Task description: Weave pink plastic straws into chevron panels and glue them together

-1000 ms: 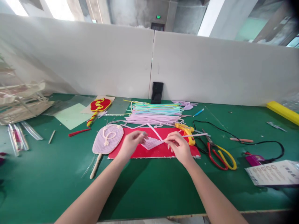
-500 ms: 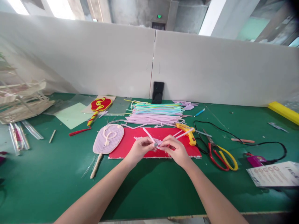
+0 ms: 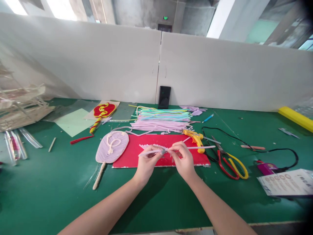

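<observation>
My left hand and my right hand meet over the red board. Both pinch a pale purple pipe cleaner near its middle, and its two ends stick out to either side. The pinched spot itself is partly covered by my fingertips. Behind my hands, a row of short purple pipe cleaner pieces rests on the board, partly hidden. A purple fan with a cream cord loop and a wrapped handle lies beside the board's left end.
Behind the board lie bundled purple and green pipe cleaners. A yellow glue gun sits on the board's right part, near red-and-yellow-handled scissors. A red fan lies back left. A phone leans on the partition.
The pipe cleaner between my hands was bent in a V with its ends upward. Now it is spread nearly level, ends out to left and right. Both hands keep their pinch.
</observation>
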Available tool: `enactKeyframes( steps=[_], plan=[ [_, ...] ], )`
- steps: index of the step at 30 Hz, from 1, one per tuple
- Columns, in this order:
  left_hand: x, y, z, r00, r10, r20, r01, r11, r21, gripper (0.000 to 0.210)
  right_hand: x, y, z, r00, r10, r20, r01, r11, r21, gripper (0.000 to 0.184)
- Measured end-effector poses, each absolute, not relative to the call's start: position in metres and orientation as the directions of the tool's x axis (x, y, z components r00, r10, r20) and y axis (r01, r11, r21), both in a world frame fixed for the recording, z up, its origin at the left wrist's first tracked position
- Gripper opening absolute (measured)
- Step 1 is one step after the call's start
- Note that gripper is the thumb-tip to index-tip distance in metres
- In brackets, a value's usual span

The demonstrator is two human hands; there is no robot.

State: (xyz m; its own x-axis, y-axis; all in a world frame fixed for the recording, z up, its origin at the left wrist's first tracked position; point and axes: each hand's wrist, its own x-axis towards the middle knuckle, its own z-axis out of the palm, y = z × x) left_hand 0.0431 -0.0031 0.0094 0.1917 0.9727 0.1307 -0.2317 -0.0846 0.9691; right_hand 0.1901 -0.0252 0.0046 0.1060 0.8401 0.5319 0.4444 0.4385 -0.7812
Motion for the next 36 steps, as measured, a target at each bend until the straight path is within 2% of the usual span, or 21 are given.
enactKeyframes(
  steps=[7, 19, 23, 32, 36],
  plan=[
    [0.04, 0.008, 0.006, 0.256, 0.965, 0.059, -0.227, 0.0, 0.974, 0.017, 0.193, -0.023, 0.003, 0.057, 0.884, 0.463, 0.346, 0.418, -0.84, 0.008],
    [0.029, 0.016, 0.009, 0.615, 0.787, -0.049, -0.138, 0.168, 0.976, 0.022, 0.213, -0.024, 0.018, -0.226, 0.861, 0.457, 0.342, 0.509, -0.79, 0.008],
    [0.027, 0.017, 0.009, 0.652, 0.753, -0.088, -0.126, 0.222, 0.967, 0.023, 0.22, -0.023, 0.021, -0.215, 0.86, 0.462, 0.344, 0.509, -0.789, 0.003],
    [0.024, 0.016, 0.013, 0.726, 0.668, -0.164, -0.107, 0.345, 0.932, 0.022, 0.228, -0.023, 0.018, -0.204, 0.852, 0.482, 0.401, 0.522, -0.753, 0.005],
    [0.026, 0.014, 0.014, 0.679, 0.721, -0.14, -0.05, 0.235, 0.971, 0.023, 0.224, -0.022, 0.016, -0.206, 0.847, 0.49, 0.437, 0.528, -0.728, 0.008]
  ],
)
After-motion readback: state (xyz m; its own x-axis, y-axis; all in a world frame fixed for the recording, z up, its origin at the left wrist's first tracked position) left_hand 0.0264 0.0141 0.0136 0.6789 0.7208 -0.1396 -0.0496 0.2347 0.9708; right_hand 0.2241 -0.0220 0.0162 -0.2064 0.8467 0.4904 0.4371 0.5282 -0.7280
